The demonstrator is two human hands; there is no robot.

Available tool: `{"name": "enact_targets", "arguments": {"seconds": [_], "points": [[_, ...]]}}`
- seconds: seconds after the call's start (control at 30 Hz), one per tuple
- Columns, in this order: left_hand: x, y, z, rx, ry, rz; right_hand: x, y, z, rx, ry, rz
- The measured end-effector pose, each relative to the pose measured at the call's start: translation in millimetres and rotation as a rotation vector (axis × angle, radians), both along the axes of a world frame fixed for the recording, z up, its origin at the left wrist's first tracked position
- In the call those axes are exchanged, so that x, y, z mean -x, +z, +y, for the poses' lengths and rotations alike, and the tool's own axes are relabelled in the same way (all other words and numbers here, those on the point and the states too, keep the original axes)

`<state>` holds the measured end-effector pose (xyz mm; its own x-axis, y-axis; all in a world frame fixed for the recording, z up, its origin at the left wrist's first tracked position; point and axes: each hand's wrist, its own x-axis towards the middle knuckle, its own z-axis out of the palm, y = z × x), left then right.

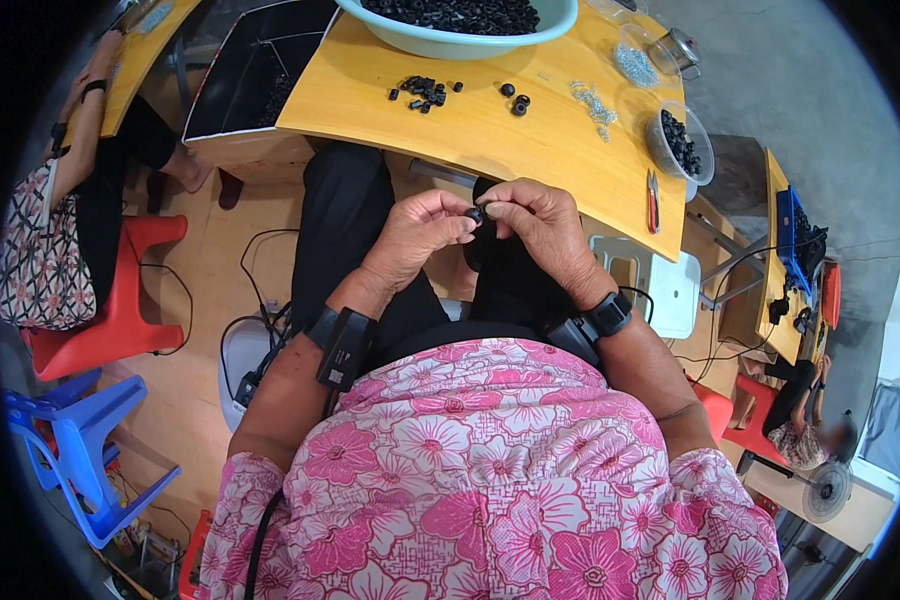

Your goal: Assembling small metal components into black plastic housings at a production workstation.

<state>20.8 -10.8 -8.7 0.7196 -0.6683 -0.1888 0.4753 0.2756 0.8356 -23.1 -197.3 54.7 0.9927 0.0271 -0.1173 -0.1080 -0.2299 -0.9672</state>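
My left hand (417, 236) pinches a small round black part (474, 214) between thumb and fingertips, above my lap and just short of the table's edge. Against the same part, the thumb and forefinger of my right hand (542, 228) are pressed together; whatever tiny piece they may grip is hidden. On the yellow table (400, 125) in front lie a loose cluster of small black parts (427, 93) and a few rounder black pieces (519, 102). Small shiny metal pieces (595, 108) are scattered farther right.
A pale green basin (450, 42) heaped with black parts stands at the table's far side. To the right are a clear tub of black parts (681, 140), a tub of metal pieces (636, 64), a metal cup (676, 52) and red-handled snips (653, 203). Other people sit left and far right.
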Motion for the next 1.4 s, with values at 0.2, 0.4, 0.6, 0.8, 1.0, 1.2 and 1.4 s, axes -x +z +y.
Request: {"name": "enact_targets", "arguments": {"seconds": [0.2, 0.4, 0.6, 0.8, 1.0, 1.2, 1.4], "points": [[0, -2, 0, -0.006, 0.001, -0.029, 1, 3, 0, 0.078, 0.029, -0.07], [1, -1, 1, -0.031, 0.01, -0.034, -1, 7, 1, 0.2, 0.075, -0.139], [0, 0, 0, -0.047, 0.008, -0.043, -1, 11, 0, 0.256, 0.115, -0.192], [0, -1, 1, -0.052, 0.004, -0.045, -1, 10, 0, 0.276, 0.104, -0.195], [0, 0, 0, -0.074, 0.004, -0.057, -1, 7, -2, 0.297, 0.103, -0.199], [0, -1, 0, -0.082, 0.003, -0.068, -3, 10, -1, 0.498, 0.177, -0.363], [0, 0, 0, -0.095, 0.027, -0.097, 0, 4, 3, 0.238, 0.072, -0.141]]}}
